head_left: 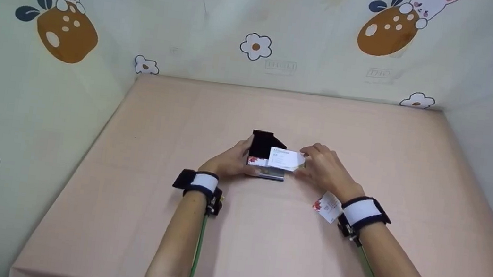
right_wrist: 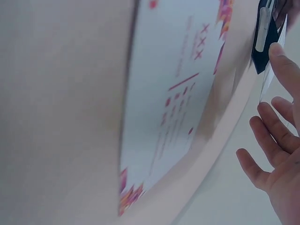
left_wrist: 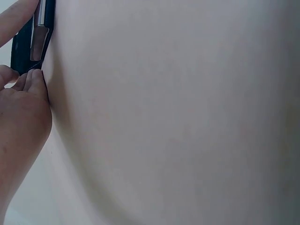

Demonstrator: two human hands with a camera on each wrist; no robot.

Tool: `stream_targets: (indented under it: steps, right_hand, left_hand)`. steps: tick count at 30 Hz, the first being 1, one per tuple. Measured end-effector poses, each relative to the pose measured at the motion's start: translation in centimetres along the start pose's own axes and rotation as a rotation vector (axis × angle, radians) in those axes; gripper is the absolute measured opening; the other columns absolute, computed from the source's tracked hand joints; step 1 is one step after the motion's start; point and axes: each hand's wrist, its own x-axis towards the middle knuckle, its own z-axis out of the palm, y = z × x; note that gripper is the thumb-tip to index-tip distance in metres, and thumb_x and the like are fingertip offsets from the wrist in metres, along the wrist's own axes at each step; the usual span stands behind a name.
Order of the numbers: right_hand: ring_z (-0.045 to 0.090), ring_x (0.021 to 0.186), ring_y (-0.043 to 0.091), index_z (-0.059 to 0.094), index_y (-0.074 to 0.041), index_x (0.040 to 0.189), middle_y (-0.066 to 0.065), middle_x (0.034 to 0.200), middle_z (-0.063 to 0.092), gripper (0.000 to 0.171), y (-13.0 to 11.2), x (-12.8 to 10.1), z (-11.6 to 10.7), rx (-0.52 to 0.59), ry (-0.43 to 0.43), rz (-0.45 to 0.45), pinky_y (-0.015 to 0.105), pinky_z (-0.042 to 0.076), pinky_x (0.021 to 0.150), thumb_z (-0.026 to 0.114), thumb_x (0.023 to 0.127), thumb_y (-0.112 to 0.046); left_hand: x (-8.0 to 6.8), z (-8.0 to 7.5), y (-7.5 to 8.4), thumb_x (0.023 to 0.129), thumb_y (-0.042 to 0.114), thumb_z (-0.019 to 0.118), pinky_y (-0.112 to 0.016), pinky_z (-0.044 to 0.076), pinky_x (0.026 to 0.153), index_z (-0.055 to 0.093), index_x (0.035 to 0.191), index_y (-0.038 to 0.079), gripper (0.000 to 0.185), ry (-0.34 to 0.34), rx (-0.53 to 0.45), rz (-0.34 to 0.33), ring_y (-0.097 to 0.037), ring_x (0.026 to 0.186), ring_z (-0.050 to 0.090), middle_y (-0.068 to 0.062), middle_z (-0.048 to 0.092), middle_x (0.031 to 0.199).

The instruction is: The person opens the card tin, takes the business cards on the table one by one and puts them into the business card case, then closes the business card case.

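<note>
My left hand (head_left: 230, 159) grips the left side of a black business card case (head_left: 262, 143), which is open on the table and has a silvery strip (head_left: 272, 176) along its near edge. A card with a red floral corner (head_left: 257, 161) lies in the case. My right hand (head_left: 327, 169) pinches the right end of a white business card (head_left: 285, 159), whose left end overlaps the case. In the right wrist view, thumb and forefinger hold that card's edge, the other fingers spread. Only part of the case (left_wrist: 22, 51) shows in the left wrist view, beside the left fingers.
Another white card with red floral corners (head_left: 329, 208) lies on the table by the right wrist, large in the right wrist view. A pale pink cloth (head_left: 261, 245) covers the table. Patterned curtains (head_left: 214, 20) stand behind and at both sides. Green cables (head_left: 196, 256) run along the forearms.
</note>
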Motion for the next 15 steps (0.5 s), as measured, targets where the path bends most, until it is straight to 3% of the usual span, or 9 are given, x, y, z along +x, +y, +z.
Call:
stream_targets:
  steps: [8, 15]
  right_hand:
    - [0.059, 0.121, 0.037, 0.062, 0.0, 0.13, 0.019, 0.127, 0.063, 0.056, -1.2, 1.2, 0.2, 0.017, -0.031, 0.038, 0.054, 0.045, 0.106, 0.079, 0.086, -0.03]
    - [0.06, 0.117, 0.038, 0.063, 0.002, 0.128, 0.02, 0.123, 0.065, 0.056, -1.9, 2.1, 0.7, -0.034, -0.015, 0.022, 0.057, 0.047, 0.103, 0.079, 0.085, -0.032]
  left_hand:
    - [0.3, 0.1, -0.1, 0.083, 0.022, 0.08, -0.045, 0.009, 0.129, 0.002, 0.163, 0.022, 0.111, 0.005, -0.023, -0.009, -0.029, 0.158, 0.01, -0.011, 0.012, 0.17]
    - [0.3, 0.1, -0.2, 0.083, 0.023, 0.082, -0.044, 0.008, 0.129, 0.0, 0.163, 0.02, 0.114, -0.004, -0.019, -0.002, -0.03, 0.158, 0.009, -0.013, 0.011, 0.169]
